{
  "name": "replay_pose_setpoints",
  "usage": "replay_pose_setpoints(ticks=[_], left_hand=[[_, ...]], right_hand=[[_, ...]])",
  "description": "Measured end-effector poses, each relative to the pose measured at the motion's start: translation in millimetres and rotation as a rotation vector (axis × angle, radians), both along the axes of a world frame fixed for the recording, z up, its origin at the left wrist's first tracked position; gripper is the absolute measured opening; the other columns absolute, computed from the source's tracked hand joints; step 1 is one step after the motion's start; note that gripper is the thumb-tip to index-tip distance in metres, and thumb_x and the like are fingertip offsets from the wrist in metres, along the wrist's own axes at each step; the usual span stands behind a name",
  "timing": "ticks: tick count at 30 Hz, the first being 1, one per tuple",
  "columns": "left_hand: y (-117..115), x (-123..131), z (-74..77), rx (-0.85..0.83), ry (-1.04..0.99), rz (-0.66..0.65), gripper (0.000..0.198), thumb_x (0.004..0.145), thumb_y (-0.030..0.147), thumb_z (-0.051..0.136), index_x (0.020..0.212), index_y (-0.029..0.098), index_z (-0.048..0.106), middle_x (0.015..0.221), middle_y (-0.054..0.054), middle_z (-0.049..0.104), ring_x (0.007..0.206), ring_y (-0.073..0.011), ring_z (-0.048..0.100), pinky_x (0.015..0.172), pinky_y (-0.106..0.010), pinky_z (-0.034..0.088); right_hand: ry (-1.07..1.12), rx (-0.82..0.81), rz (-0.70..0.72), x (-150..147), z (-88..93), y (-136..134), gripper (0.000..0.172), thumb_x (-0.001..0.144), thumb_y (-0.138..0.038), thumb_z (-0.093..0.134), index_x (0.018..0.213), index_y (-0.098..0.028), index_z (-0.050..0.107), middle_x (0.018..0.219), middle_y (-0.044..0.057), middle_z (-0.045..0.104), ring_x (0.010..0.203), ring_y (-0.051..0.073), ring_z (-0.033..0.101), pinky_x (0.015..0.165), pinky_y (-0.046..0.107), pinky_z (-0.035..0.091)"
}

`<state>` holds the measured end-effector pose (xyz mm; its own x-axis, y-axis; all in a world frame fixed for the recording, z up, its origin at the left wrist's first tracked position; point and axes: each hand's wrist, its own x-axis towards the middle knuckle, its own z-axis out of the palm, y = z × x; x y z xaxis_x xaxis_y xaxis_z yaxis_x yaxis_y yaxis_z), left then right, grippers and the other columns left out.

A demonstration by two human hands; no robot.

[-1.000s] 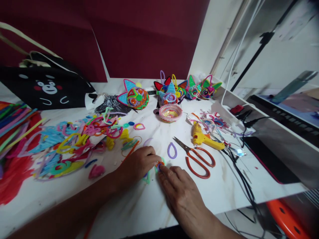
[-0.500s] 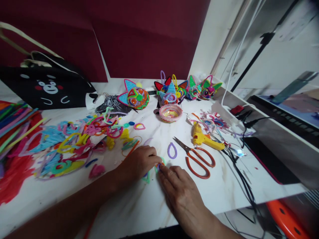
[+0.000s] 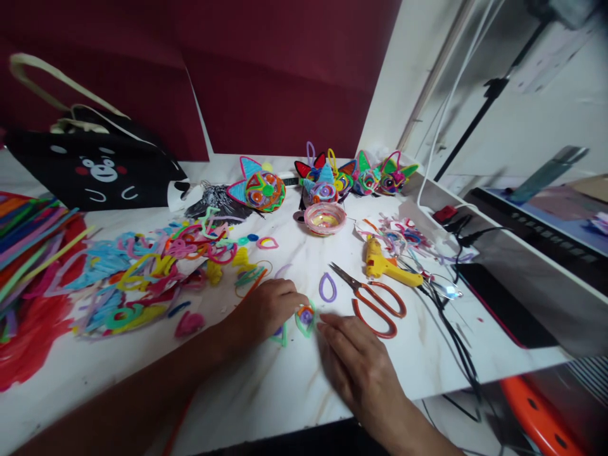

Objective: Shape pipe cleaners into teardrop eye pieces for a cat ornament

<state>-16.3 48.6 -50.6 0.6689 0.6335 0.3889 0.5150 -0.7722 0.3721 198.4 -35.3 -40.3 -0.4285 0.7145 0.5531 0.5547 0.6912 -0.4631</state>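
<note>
A small leaf-shaped pipe-cleaner piece (image 3: 305, 318) lies on the white table, with a green outline, an orange arc and a purple coil inside. My left hand (image 3: 272, 308) is closed, its fingertips pinching at the upper left edge of this piece. Just right of it, my right hand (image 3: 357, 356) rests with fingers stretched out, apart from the piece and holding nothing. A second green-edged piece (image 3: 281, 334) is partly hidden under my left hand. Above my right hand lies a purple teardrop loop (image 3: 327, 287), beside orange-handled scissors (image 3: 375, 305).
A yellow glue gun (image 3: 390, 268) and black cables lie to the right. Behind stand a coiled bowl (image 3: 325, 219) and several colourful cat-eared masks (image 3: 260, 189). Pipe-cleaner shapes (image 3: 142, 269) pile up at left, near a black bag (image 3: 95, 171). A dark tablet-like slab (image 3: 506, 307) lies far right.
My right hand has drawn back to the right, off the leaf-shaped piece, uncovering it. My left hand stays at its upper left edge. The view has shifted slightly.
</note>
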Motion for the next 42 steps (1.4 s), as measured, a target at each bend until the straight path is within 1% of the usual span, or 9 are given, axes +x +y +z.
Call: replay_pose_setpoints(ticks=[5,8,11,18,24,26,30,38,42], left_hand=[[-2,-6,11.7,-0.004,-0.090,0.046,0.022,0.096,0.017,0.047,0.103,0.017,0.068,0.091,-0.005,0.067,0.086,-0.0152,0.062,0.077,-0.027,0.048],[2,-12,16.3,0.038,-0.104,0.122,0.021,0.096,0.019,0.048,0.099,0.016,0.069,0.090,-0.005,0.067,0.085,-0.0155,0.063,0.077,-0.027,0.048],[10,-21,19.3,0.076,-0.118,0.197,0.021,0.095,0.021,0.049,0.096,0.016,0.069,0.087,-0.004,0.068,0.082,-0.0154,0.064,0.074,-0.026,0.048],[25,-37,29.1,0.103,-0.199,0.352,0.024,0.091,0.026,0.050,0.088,0.016,0.071,0.089,-0.006,0.072,0.084,-0.0171,0.066,0.080,-0.026,0.050],[22,-41,45.9,0.007,-0.221,0.408,0.025,0.087,0.033,0.052,0.084,0.017,0.072,0.085,-0.005,0.074,0.080,-0.0170,0.067,0.075,-0.025,0.048],[22,-42,48.2,-0.014,-0.195,0.444,0.026,0.086,0.034,0.053,0.082,0.016,0.071,0.079,-0.004,0.073,0.073,-0.0159,0.066,0.070,-0.024,0.046],[24,-40,44.8,-0.087,-0.064,0.472,0.024,0.084,0.030,0.052,0.076,0.017,0.070,0.074,-0.002,0.072,0.064,-0.0136,0.061,0.063,-0.023,0.043],[29,-16,26.1,-0.044,0.174,0.477,0.014,0.081,0.023,0.056,0.074,0.017,0.067,0.070,-0.003,0.064,0.069,-0.0169,0.060,0.063,-0.026,0.042],[32,-11,22.1,-0.034,0.249,0.487,0.014,0.080,0.013,0.051,0.073,0.017,0.062,0.073,-0.005,0.063,0.071,-0.0183,0.059,0.064,-0.028,0.043]], right_hand=[[0.025,0.016,-0.099,10,-4.6,1,0.025,0.094,-0.006,0.049,0.114,-0.015,0.060,0.101,0.012,0.063,0.090,0.020,0.060,0.076,0.033,0.055],[0.002,0.053,-0.181,16,-10.8,0,0.020,0.094,-0.008,0.049,0.106,-0.016,0.062,0.092,0.010,0.061,0.083,0.019,0.060,0.069,0.031,0.054],[-0.008,0.060,-0.231,20,-17.7,-2,0.021,0.094,-0.007,0.048,0.105,-0.016,0.063,0.084,0.008,0.058,0.075,0.017,0.058,0.065,0.028,0.051],[-0.053,0.081,-0.251,22,-24.3,-6,0.017,0.095,-0.008,0.047,0.099,-0.016,0.063,0.081,0.007,0.057,0.072,0.016,0.056,0.064,0.026,0.048],[-0.081,0.125,-0.244,20,-22.4,-4,0.017,0.096,-0.010,0.046,0.098,-0.016,0.062,0.079,0.007,0.057,0.072,0.016,0.055,0.064,0.026,0.047],[-0.105,0.140,-0.236,20,-21.7,-4,0.018,0.096,-0.010,0.045,0.098,-0.015,0.062,0.078,0.006,0.057,0.070,0.016,0.054,0.062,0.026,0.046],[-0.166,0.158,-0.223,19,-21.1,-4,0.020,0.096,-0.009,0.044,0.096,-0.014,0.063,0.074,0.005,0.054,0.067,0.016,0.052,0.059,0.026,0.042],[-0.179,0.163,-0.232,18,-23.0,-4,0.020,0.096,-0.011,0.043,0.092,-0.016,0.061,0.075,0.005,0.055,0.069,0.017,0.051,0.061,0.027,0.040],[-0.189,0.158,-0.245,17,-24.3,-4,0.019,0.096,-0.011,0.044,0.091,-0.016,0.061,0.076,0.006,0.054,0.070,0.018,0.050,0.062,0.028,0.040]])
